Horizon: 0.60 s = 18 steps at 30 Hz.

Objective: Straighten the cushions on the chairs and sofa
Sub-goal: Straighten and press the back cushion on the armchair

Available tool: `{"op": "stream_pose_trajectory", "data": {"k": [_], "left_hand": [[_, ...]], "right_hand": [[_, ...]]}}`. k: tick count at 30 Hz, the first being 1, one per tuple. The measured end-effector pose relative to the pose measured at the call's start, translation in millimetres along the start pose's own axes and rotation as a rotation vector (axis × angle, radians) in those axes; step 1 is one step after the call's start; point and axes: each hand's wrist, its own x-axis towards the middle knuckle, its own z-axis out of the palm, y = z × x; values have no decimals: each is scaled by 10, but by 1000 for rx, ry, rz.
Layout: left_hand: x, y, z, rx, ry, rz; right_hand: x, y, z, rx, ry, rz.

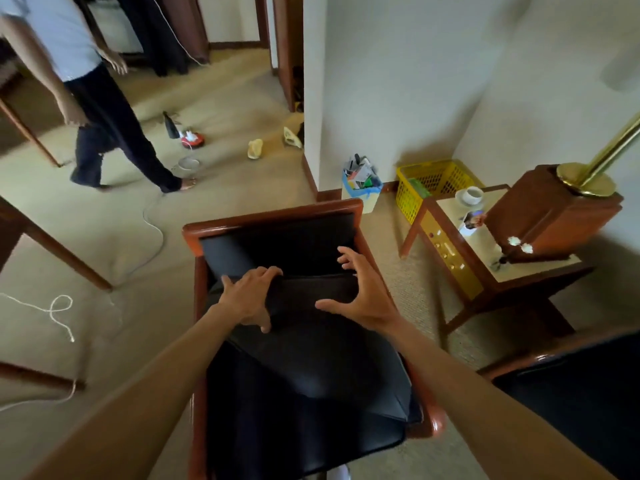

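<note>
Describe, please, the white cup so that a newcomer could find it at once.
Start at the wooden armchair with black cushions, then look right to the low wooden side table beside it. The white cup sits on a saucer at the table's far corner, next to the yellow basket; it is the only crockery there.

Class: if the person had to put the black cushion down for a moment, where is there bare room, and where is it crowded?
Bare carpet lies between the chair and side table. The tabletop is crowded by a lamp base and cup.
</note>
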Motion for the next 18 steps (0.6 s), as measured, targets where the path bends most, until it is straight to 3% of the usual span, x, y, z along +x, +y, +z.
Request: {"op": "stream_pose_trajectory", "data": {"k": [3, 8, 11, 18], "left_hand": [[89, 203, 72, -77, 13, 229], [343, 481, 98, -86, 53, 310], [436, 462, 47, -86, 35, 321], [441, 336, -82, -154, 81, 317]], "right_hand": [[-213, 230, 106, 133, 199, 165], [-459, 571, 40, 345, 64, 372], [-663, 749, -8, 278, -73, 429], [-706, 849, 43, -108, -58, 477]]}}
